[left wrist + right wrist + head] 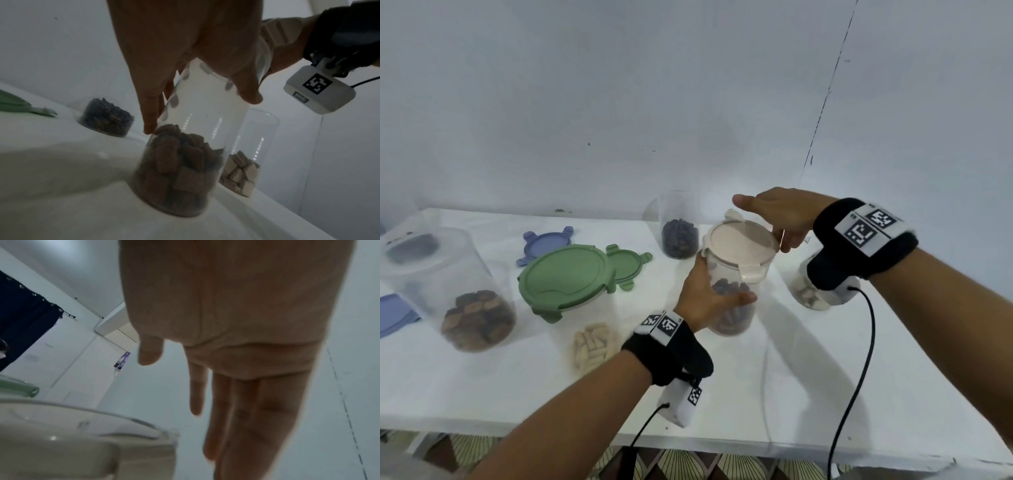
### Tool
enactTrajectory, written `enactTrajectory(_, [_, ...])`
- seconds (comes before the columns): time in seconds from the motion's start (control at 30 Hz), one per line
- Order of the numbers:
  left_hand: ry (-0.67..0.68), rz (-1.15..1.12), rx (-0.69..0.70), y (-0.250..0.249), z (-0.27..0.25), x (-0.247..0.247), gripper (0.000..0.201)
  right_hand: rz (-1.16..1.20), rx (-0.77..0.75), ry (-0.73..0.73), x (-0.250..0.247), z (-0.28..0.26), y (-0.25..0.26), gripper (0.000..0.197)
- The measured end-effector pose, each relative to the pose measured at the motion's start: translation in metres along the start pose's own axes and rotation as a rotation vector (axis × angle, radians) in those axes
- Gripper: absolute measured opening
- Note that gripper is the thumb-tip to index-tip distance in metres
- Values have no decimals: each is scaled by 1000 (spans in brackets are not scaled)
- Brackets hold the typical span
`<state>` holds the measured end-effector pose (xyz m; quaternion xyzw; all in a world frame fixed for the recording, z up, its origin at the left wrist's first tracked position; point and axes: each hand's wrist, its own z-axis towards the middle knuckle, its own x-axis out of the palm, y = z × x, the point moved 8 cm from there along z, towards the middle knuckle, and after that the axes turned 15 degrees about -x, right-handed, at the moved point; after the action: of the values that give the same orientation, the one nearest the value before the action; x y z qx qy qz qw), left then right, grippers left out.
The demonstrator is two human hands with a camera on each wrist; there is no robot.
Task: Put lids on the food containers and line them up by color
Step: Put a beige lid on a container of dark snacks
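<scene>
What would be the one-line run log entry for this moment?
step: closing beige lid | left hand: holds jar | right hand: on lid edge | green-lidded jar: done

Setting: a plain indoor room, probably domestic.
Walls: bare white wall [688,102] behind a white table [825,377].
Floor: patterned tiles [688,466] below the table edge.
Furnishings: dark curtain [20,318] on a rod; white door panels [68,363].
Contents: clear food jars [679,226], coloured lids [566,277].

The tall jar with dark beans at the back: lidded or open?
Open. The dark-bean jar shows a bare rim, no lid on it.
</scene>
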<state>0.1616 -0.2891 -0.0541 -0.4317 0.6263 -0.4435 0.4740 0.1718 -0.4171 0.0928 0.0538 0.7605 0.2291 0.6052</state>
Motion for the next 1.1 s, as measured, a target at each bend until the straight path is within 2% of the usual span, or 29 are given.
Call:
enactTrajectory(0.1, [66, 22, -3, 2, 6, 3, 96, -59, -130, -24, -9, 0, -1, 69])
enactTrajectory(0.17, [81, 34, -6, 5, 9, 2, 104, -139, -225, 54, -2, -3, 7, 91])
enactTrajectory(0.23, [88, 61, 9, 4, 10, 1, 109, -203, -248, 167, 14, -7, 12, 113])
enactTrajectory(0.3, [90, 76, 15, 3, 10, 0, 111, -275, -267, 239, 28, -4, 15, 121])
enactTrajectory(0.53, [100, 95, -10, 7, 15, 0, 114, -333, -269, 174, 39, 14, 18, 89])
enactTrajectory(0.77, [95, 99, 23, 7, 15, 0, 111, -235, -314, 31, 42, 9, 18, 97])
enactTrajectory(1.03, [106, 112, -29, 11, 15, 1, 116, -185, -257, 79, 42, 0, 18, 107])
enactTrajectory(1.1, [108, 121, -42, 6, 7, 1, 116, -193, -250, 86, 40, -4, 22, 103])
